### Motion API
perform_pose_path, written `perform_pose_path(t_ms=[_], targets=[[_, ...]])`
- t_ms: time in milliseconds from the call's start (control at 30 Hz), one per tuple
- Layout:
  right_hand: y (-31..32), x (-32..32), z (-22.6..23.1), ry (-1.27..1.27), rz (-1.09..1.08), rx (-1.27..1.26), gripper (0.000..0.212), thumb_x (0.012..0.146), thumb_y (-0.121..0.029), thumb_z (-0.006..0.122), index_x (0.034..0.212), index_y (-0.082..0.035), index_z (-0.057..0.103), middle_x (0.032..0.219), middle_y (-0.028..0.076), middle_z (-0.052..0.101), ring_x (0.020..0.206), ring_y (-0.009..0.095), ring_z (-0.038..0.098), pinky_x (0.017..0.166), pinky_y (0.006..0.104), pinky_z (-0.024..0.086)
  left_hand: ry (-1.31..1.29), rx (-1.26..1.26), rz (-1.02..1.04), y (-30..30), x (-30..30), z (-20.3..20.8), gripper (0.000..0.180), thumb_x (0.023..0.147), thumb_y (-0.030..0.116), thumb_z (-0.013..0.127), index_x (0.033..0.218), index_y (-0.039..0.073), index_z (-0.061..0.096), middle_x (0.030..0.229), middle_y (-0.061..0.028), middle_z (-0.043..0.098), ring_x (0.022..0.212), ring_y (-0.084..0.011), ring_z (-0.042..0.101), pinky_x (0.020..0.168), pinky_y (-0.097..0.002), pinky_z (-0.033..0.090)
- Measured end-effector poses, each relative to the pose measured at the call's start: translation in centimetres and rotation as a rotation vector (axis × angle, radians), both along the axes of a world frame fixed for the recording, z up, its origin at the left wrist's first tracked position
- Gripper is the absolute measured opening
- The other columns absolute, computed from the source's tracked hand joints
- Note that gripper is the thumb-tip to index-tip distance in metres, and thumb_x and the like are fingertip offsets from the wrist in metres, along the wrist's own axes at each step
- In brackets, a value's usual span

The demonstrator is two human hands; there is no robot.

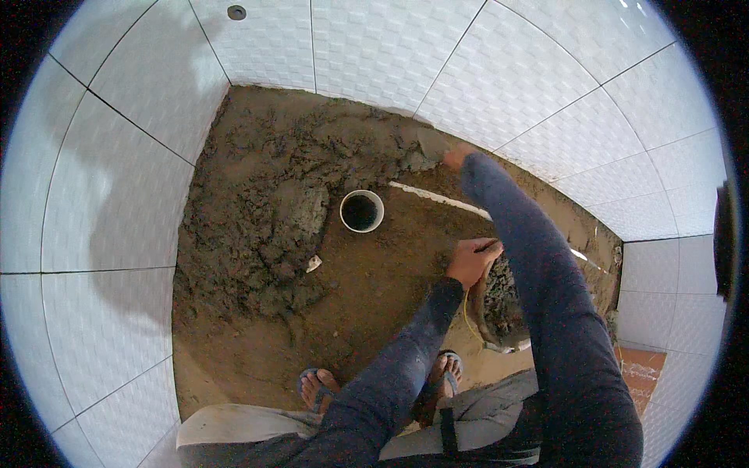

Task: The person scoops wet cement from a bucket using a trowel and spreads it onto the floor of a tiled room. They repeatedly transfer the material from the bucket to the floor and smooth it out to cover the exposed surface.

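My right hand (457, 156) reaches far forward near the right wall and is closed on a trowel, whose flat grey blade (431, 145) rests at the edge of the wet mortar (257, 203). My left hand (473, 262) is closed on the rim of a bucket (485, 312) holding dark mortar (502, 300). A thin yellow cord hangs at the bucket's near side. My right forearm hides much of the bucket. Between the mortar and the bucket, a round white pipe (362, 193) stands open-topped in the floor.
White textured tile walls (374, 47) enclose the floor on the left, far side and right. A white strip (437, 196) runs across the brown floor (374, 281). A small white fragment (314, 264) lies at the mortar's edge. My sandalled feet (318, 388) stand at the near side.
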State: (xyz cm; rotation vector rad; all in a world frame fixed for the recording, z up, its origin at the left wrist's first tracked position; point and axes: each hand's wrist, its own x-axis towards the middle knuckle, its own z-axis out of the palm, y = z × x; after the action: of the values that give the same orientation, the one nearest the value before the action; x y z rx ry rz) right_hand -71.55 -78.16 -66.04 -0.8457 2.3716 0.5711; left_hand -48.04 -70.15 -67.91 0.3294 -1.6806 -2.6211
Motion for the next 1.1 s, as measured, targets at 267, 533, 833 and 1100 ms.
perform_pose_path(t_ms=[267,533,833,1100], targets=[[20.9,12.5,20.5,0.129,-0.03,-0.396,0.048,0.087,-0.035,0.064,0.124,-0.006,0.058,0.115,0.023,0.063,0.108,0.039,0.061,0.095,0.0441,0.047,0.128,0.038,-0.133,-2.4,0.7,1.2,0.048,0.081,0.013,0.075,0.126,0.003,0.063,0.106,-0.0061,0.07,0.095,-0.0134,0.062,0.088,-0.0306,0.05],[31.4,17.2,11.2,0.234,0.016,0.19,0.026,0.082,-0.031,0.061,0.09,-0.011,0.075,0.084,0.014,0.072,0.079,0.038,0.07,0.076,0.0459,0.057,0.515,-0.41,-0.071,4.0,0.9,4.9,0.065,0.057,0.02,0.077,0.119,0.005,0.066,0.113,-0.0158,0.067,0.106,-0.0356,0.062,0.095,-0.0422,0.047],[37.1,19.9,15.2,0.347,0.114,-0.332,0.031,0.081,-0.027,0.064,0.109,-0.015,0.064,0.076,0.015,0.064,0.071,0.035,0.067,0.06,0.0498,0.05,0.425,-0.373,-0.143,4.2,3.0,7.3,0.064,0.067,0.013,0.071,0.129,-0.001,0.059,0.128,-0.0126,0.061,0.124,-0.025,0.053,0.108,-0.0335,0.036],[42.7,24.5,1.3,-0.011,-0.338,-0.569,0.05,0.074,-0.026,0.073,0.117,-0.003,0.061,0.097,0.023,0.067,0.094,0.043,0.063,0.08,0.0493,0.052,0.458,-0.367,-0.172,7.2,2.8,6.3,0.063,0.069,0.015,0.072,0.129,0.002,0.059,0.124,-0.0173,0.064,0.117,-0.0267,0.058,0.104,-0.0342,0.04]])
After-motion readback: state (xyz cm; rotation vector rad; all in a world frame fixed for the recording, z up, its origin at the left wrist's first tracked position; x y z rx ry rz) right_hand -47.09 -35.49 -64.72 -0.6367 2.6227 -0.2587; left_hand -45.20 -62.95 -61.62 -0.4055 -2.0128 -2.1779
